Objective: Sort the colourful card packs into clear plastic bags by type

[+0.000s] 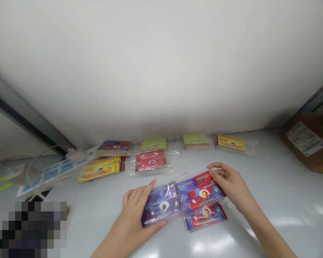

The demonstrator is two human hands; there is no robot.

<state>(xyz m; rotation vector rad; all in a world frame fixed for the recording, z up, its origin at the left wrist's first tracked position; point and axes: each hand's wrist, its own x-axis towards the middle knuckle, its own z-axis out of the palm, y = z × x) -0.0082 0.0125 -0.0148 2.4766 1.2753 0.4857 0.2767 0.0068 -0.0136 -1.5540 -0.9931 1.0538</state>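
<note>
My left hand [136, 215] grips a purple stack of cards [164, 205] in shiny clear plastic, with the thumb along its lower edge and the fingers on its left and top. Touching its right side is a red-and-blue card [201, 190], whose upper right corner my right hand [226, 181] pinches between thumb and fingers. Partly under that card lies another red-and-blue stack [206, 216], a little lower on the table. Whether the red-and-blue card reaches into the plastic, I cannot tell.
Behind my hands, a bagged red card pack [151, 161] lies on the grey table [271, 186]. Yellow cards [99, 168], a dark stack [114, 146], green stacks [196, 139] and a yellow pack [231, 142] line the wall. A cardboard box [312, 143] stands right; a blue-and-white strip [56, 170] lies left.
</note>
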